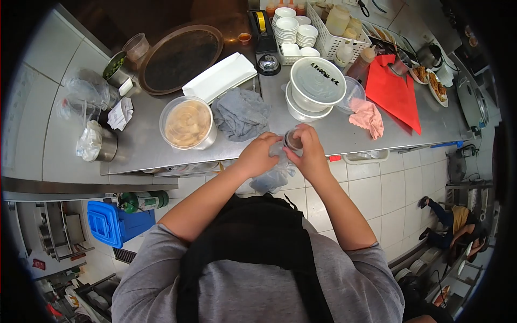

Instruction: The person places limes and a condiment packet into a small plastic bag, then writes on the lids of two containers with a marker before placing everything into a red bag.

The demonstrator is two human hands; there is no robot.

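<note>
At the counter's front edge, my right hand (306, 152) holds a small round clear cup (293, 139) with something brownish in it, fingers wrapped round its side. My left hand (262, 155) is closed on a clear plastic bag (273, 176), which hangs below the hands and touches the cup. Behind my left hand lies a crumpled grey cloth (240, 114). A large clear tub with beige contents (187, 123) stands to the left. Behind my right hand are stacked white tubs, the top one with a marked lid (318, 83).
A round dark tray (181, 59) and a white rectangular dish (219, 78) lie at the back left. A bell (268, 64), white bowls (287, 27), red folder (392, 94) and pink cloth (367, 118) are on the counter (140, 156). Another person (458, 226) is at the far right.
</note>
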